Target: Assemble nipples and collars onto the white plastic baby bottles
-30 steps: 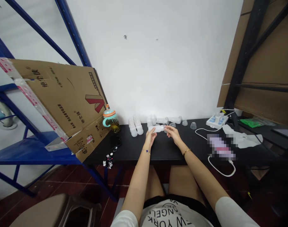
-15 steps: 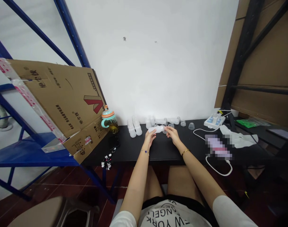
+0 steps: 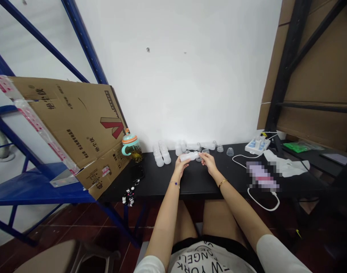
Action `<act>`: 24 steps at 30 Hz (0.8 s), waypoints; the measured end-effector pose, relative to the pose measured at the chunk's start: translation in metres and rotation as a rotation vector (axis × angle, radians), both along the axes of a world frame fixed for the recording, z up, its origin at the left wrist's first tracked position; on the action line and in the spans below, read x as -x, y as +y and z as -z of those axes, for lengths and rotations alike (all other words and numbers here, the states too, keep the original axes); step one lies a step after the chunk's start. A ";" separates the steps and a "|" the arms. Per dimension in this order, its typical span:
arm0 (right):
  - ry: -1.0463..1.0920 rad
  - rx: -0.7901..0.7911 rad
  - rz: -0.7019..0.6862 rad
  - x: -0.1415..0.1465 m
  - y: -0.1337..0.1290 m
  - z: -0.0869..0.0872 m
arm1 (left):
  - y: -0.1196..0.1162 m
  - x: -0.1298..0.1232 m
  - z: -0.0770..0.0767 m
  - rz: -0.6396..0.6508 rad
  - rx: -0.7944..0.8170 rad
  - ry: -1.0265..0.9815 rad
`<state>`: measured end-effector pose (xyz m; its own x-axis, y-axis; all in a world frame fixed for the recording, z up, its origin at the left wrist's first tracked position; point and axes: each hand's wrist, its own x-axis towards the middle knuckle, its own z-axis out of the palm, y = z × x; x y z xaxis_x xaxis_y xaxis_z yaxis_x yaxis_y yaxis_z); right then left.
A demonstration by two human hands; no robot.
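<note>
A whitish, translucent baby bottle (image 3: 190, 156) lies sideways between my hands above the black table. My left hand (image 3: 181, 167) is closed around its base end. At the other end, the fingertips of my right hand (image 3: 208, 161) pinch the bottle's neck; the small part there is mostly hidden. Just behind my hands, clear dome caps (image 3: 220, 148) and more bottles (image 3: 193, 146) sit along the wall. To the left, two capped bottles (image 3: 162, 154) lie side by side. Another clear cap (image 3: 230, 152) stands apart on the right.
A lidded tea jug (image 3: 131, 146) and a dark phone (image 3: 137, 173) with a charm strap (image 3: 128, 196) occupy the left of the table (image 3: 156, 182). A large cardboard sheet (image 3: 76, 125) leans there. On the right are a power strip (image 3: 257, 145), white cable and a blurred purple item (image 3: 261, 175).
The view has tilted slightly. My hands stay on the same bottle, with the right fingertips still at its neck and hardly any shift in grip.
</note>
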<state>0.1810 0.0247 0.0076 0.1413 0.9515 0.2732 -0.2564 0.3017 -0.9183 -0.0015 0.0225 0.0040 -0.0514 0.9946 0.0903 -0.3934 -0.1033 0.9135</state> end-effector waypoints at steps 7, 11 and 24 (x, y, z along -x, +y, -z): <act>0.000 0.002 0.019 0.000 0.000 -0.001 | 0.003 0.002 0.003 0.017 -0.027 0.039; -0.009 0.009 0.036 0.000 0.000 -0.001 | 0.006 0.002 0.005 0.021 -0.044 0.051; -0.011 -0.001 0.051 0.000 -0.002 -0.002 | 0.007 0.002 0.008 -0.007 -0.152 0.055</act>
<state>0.1809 0.0230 0.0094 0.1866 0.9428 0.2761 -0.2301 0.3152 -0.9207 -0.0038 0.0292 -0.0039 -0.0488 0.9690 0.2423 -0.3424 -0.2441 0.9073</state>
